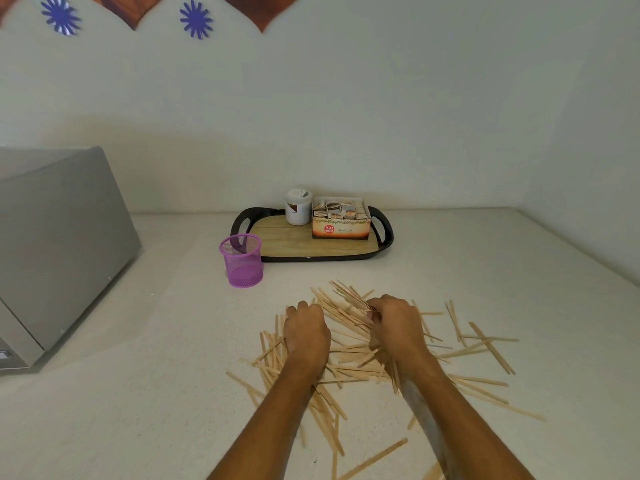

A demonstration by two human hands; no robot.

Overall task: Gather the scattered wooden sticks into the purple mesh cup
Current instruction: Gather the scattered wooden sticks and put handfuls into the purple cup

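1. The wooden sticks (pixel 349 362) lie in a loose, crossed heap on the pale surface (pixel 145 375), under and around both forearms, with strays fanned out to the right and toward the near edge. The purple mesh cup (pixel 241 260) stands upright, apparently empty, well apart from the heap, up and to the left, just beside the black-rimmed tray (pixel 384 237).

2. The right hand (pixel 394 323) is closed around a slanted bundle of sticks whose far ends poke out up-left past its knuckles. The left hand (pixel 306 329) rests knuckles-up on the left part of the heap, its fingers curled down among the sticks; whether it actually grips any I cannot tell.

3. The step in hand looks like collecting a first bunch. To do it well, sweep sticks with the left hand toward the right hand's bundle so they lie parallel, not crossed; crossed sticks will probably jam at the cup's mouth.

4. Tap the bundle's ends on the surface to even them before lifting, and keep the grip snug so thin sticks do not slide out.

5. Take a bunch that fits the cup's opening easily. The cup seems light, so steady it with the left hand while lowering the bundle end-first.

6. Leave the far strays for later, smaller passes.
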